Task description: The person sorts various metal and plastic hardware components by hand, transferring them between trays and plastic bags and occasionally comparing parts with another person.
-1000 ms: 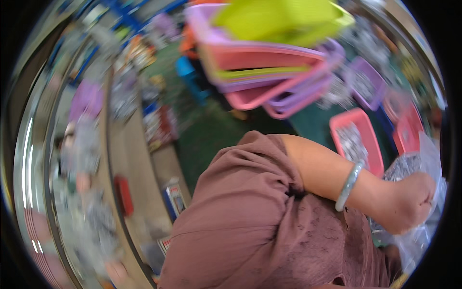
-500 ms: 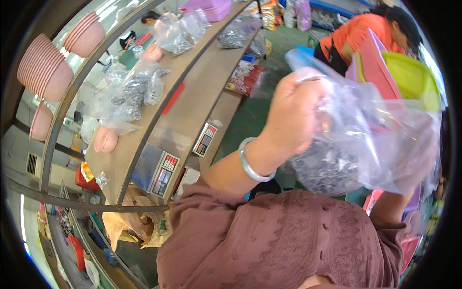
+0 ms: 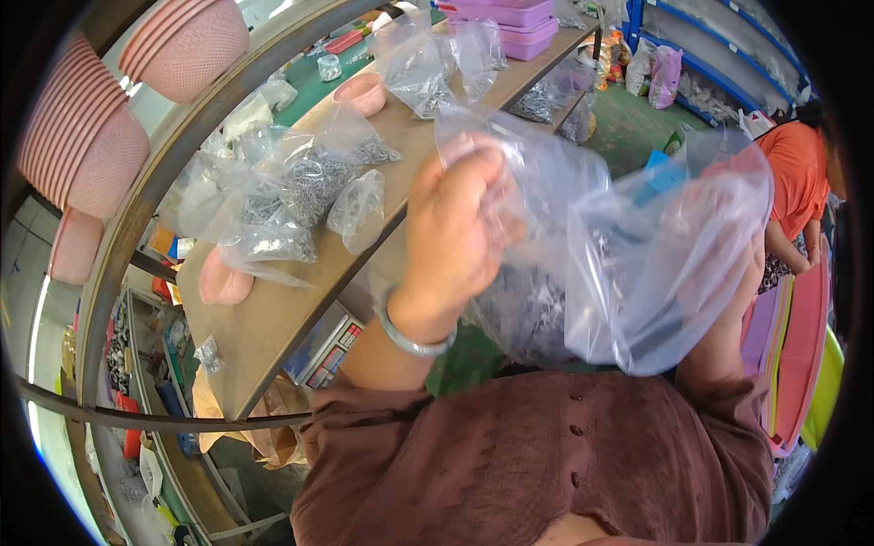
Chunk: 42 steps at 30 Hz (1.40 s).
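Note:
A large clear plastic bag [image 3: 596,300] hangs in front of my chest, with small grey metal-looking pieces gathered in its lower part. My left hand [image 3: 455,237], with a pale bangle at the wrist, is closed around the bag's upper left side. On the opposite side, my right hand [image 3: 742,264] grips the plastic; its fingers show only hazily through the film. The bag's upper part spreads wide between both hands. What exactly the pieces are is blurred.
At left, a shelf [image 3: 264,350] bears bags of small metal parts [image 3: 319,182] and pink bowls [image 3: 228,278]. Stacked pink baskets [image 3: 100,146] hang beside its metal frame. Lilac bins [image 3: 514,36] stand farther back. A person in orange [image 3: 792,173] bends near upright coloured trays [image 3: 797,355] at right.
My view has turned and shifted, bringing more of the left shelf and the blue racks into sight. Both hands keep hold of the bag, whose upper part is spread wider.

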Tool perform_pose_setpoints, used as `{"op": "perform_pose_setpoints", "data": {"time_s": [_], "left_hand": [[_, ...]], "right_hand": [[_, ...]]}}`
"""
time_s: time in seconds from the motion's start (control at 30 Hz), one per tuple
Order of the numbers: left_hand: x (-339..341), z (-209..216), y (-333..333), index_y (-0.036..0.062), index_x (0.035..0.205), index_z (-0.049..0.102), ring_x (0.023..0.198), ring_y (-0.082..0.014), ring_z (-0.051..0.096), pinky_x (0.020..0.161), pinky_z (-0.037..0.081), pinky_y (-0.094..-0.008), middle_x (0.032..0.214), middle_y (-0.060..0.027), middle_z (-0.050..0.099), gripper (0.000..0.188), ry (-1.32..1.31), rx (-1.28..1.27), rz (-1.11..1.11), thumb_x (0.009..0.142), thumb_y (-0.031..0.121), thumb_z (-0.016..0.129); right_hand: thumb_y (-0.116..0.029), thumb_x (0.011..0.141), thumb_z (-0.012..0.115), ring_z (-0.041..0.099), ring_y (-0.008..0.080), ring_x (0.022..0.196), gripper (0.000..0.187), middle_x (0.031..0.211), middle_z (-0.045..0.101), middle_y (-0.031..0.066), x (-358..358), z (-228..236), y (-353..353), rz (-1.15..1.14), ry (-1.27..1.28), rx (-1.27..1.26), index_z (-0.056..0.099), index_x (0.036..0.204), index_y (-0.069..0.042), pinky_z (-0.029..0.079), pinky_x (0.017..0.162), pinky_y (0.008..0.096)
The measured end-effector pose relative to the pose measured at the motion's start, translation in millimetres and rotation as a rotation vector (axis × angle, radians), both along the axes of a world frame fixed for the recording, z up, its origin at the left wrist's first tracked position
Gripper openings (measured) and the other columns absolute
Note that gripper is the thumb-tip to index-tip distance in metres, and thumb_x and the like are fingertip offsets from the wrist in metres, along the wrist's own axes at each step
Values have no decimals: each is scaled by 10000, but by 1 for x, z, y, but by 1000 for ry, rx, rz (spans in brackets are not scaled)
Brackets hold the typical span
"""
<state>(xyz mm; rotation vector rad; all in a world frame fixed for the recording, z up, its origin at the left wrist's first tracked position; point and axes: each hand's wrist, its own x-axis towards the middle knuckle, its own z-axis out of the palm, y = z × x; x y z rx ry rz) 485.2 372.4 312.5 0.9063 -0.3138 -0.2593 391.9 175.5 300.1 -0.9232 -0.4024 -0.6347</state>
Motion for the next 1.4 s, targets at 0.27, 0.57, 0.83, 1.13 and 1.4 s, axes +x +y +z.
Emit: {"op": "perform_pose_setpoints", "data": {"time_s": [0.27, 0.57, 0.83, 1.13, 1.4], "left_hand": [[117, 43, -20, 52, 851, 528, 527, -104, 495, 416, 402, -240, 702, -27, 542, 111, -202, -60, 109, 787, 128, 478], [241, 24, -33, 2, 904, 561, 665, -158, 561, 536, 462, -254, 781, -67, 572, 178, -521, -174, -17, 792, 51, 431], [206, 80, -54, 9, 890, 561, 656, -147, 545, 579, 459, -253, 795, -64, 558, 158, -460, -265, -128, 797, 83, 457], [289, 37, -51, 28, 869, 567, 694, -111, 528, 616, 445, -238, 782, -33, 544, 155, -364, 164, 388, 799, 152, 505], [283, 10, -23, 51, 988, 514, 806, -189, 577, 692, 487, -328, 864, -72, 574, 262, -174, 144, 439, 821, 252, 501]], "right_hand": [[-49, 855, 432, 557, 101, 700, 164, 799, 584, 33, 118, 48, 12, -165, -114, -11, 577, 916, -2, 438, 600, 214], [-48, 852, 447, 475, 127, 536, 137, 639, 509, 32, 182, 50, 20, -490, -446, -182, 548, 779, 9, 379, 511, 228], [-32, 813, 435, 554, 162, 708, 186, 852, 578, 105, 241, 37, -18, -457, -606, -121, 543, 913, 82, 442, 625, 243], [-46, 781, 463, 548, 138, 730, 212, 859, 581, 122, 315, 20, -13, -456, -592, -338, 528, 931, 89, 439, 646, 246], [-100, 745, 563, 568, 236, 660, 184, 798, 579, 161, 361, 14, 9, -54, -677, -24, 563, 847, 52, 447, 585, 283]]}}
